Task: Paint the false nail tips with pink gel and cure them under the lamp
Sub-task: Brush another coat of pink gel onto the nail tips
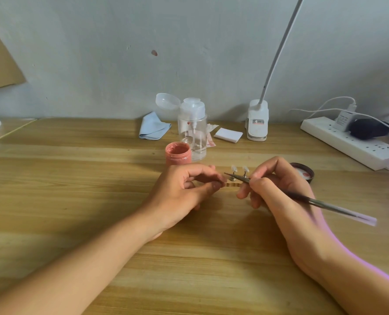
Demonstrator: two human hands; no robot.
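Two clear false nail tips point(239, 168) stand on small metal posts on a striped holder strip point(232, 184) in the middle of the wooden table point(75, 178). My left hand point(184, 192) pinches the strip's left end. My right hand point(277, 187) grips a thin brush point(325, 204) like a pen, its tip pointing left just in front of the posts. An open jar of pink gel point(178, 153) stands right behind my left hand. Its lid point(303, 172) lies behind my right hand. A clip-on lamp point(257, 120) with a white gooseneck sits at the back.
A clear pump bottle point(192, 130) with its cap flipped open stands behind the jar. A blue cloth point(152, 129) and white pads point(227, 134) lie near the wall. A white power strip point(352, 144) with plugs and cables is at the back right. Purple light falls on my right forearm.
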